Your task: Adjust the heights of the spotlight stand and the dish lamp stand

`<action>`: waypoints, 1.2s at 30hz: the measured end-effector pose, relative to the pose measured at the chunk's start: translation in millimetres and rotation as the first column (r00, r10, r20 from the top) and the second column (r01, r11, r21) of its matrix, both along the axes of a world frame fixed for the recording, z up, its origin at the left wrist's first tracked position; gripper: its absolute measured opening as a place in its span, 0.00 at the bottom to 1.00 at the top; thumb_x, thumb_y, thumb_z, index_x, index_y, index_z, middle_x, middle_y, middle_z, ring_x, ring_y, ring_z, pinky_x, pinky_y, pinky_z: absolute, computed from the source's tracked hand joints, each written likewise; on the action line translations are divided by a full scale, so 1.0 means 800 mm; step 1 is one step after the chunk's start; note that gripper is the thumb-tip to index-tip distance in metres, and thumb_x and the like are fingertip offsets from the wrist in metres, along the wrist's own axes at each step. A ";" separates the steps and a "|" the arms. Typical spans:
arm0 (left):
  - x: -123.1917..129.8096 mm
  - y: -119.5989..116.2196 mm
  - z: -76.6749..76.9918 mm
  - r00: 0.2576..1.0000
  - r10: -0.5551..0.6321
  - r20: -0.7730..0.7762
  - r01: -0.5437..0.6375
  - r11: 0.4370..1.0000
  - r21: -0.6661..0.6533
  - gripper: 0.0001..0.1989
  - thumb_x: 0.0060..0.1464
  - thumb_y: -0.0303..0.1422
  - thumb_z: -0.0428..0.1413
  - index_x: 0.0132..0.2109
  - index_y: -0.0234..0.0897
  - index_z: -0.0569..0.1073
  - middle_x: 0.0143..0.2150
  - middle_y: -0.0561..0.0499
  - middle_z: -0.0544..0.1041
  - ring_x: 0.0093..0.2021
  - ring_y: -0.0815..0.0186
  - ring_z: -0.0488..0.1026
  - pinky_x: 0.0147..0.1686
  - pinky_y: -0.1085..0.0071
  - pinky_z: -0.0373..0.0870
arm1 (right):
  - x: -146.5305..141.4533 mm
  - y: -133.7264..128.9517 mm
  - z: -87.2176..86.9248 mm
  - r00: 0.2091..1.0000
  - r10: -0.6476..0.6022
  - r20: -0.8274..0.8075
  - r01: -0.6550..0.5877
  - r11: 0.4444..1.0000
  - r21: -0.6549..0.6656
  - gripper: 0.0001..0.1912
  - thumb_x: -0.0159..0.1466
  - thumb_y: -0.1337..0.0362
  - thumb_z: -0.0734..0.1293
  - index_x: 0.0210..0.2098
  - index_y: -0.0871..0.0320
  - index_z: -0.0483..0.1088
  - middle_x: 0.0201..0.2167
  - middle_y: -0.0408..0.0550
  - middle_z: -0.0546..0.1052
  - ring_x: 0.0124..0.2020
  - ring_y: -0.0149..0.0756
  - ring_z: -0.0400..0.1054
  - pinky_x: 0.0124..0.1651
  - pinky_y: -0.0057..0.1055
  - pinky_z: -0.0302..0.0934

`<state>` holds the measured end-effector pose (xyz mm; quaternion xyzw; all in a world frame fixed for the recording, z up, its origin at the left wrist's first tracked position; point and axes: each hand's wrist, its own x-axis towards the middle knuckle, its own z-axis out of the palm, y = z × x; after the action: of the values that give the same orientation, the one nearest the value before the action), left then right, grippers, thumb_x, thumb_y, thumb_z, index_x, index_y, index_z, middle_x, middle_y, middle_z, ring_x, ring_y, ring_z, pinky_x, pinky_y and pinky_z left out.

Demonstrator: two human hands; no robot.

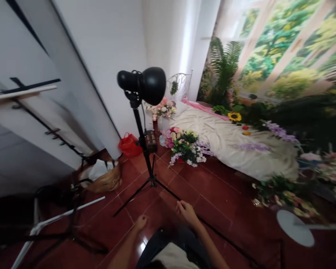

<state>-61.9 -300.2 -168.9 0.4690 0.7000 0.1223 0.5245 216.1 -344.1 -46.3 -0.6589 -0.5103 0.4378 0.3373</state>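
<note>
My left hand (141, 222) hangs low over the floor with its fingers curled closed, and nothing shows in it. My right hand (186, 212) is also closed, thumb against the curled fingers; whether something small is pinched there I cannot make out. Its fingertips overlap the far end of one leg of a black light stand (152, 181) in my view, and touch cannot be told. The stand is upright in front of me on three spread legs. On its top sits a black studio lamp (142, 85), its round head pointing right.
A red bag (130, 145) and a tan bag (106, 177) lie by the left wall. Artificial flowers (184, 145) stand beside a bed with cream cloth (212, 132). White and black poles (70, 212) fill the lower left. A round white plate (295, 228) is at right.
</note>
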 end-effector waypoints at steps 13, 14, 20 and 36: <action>0.065 0.286 0.144 0.978 0.124 0.166 -0.207 0.624 0.753 0.22 0.52 0.37 0.53 0.53 0.35 0.62 0.52 0.42 0.69 0.52 0.63 0.68 0.53 0.61 0.63 | -0.040 0.331 0.064 0.860 0.320 0.397 -0.424 0.881 0.209 0.15 0.60 0.63 0.60 0.46 0.58 0.61 0.35 0.47 0.74 0.35 0.32 0.70 0.38 0.27 0.61; 0.068 0.304 0.159 0.982 0.116 0.151 -0.190 0.582 0.791 0.24 0.52 0.38 0.53 0.55 0.36 0.61 0.54 0.42 0.67 0.54 0.62 0.66 0.54 0.60 0.61 | -0.047 0.358 0.074 0.841 0.318 0.438 -0.441 0.871 0.216 0.18 0.58 0.65 0.60 0.49 0.58 0.59 0.39 0.49 0.74 0.38 0.33 0.70 0.40 0.27 0.62; 0.084 0.360 0.208 0.989 0.129 0.079 -0.139 0.579 0.804 0.19 0.54 0.42 0.51 0.49 0.37 0.66 0.47 0.43 0.73 0.49 0.60 0.70 0.49 0.61 0.65 | -0.080 0.474 0.133 0.464 0.422 0.779 -0.672 0.740 0.000 0.24 0.58 0.70 0.61 0.54 0.60 0.56 0.49 0.57 0.70 0.48 0.37 0.68 0.43 0.28 0.61; 0.109 0.361 0.212 0.972 0.235 -0.025 -0.117 0.567 0.815 0.18 0.55 0.45 0.50 0.49 0.40 0.63 0.41 0.46 0.75 0.43 0.60 0.74 0.41 0.67 0.68 | -0.068 0.494 0.118 0.298 0.357 0.886 -0.756 0.654 -0.009 0.14 0.64 0.67 0.54 0.49 0.60 0.60 0.43 0.58 0.74 0.45 0.38 0.68 0.43 0.27 0.58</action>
<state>25.1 -11.0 0.7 0.5907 0.6433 0.4476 0.1922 161.8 51.1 48.4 -0.4648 -0.8844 0.0418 0.0038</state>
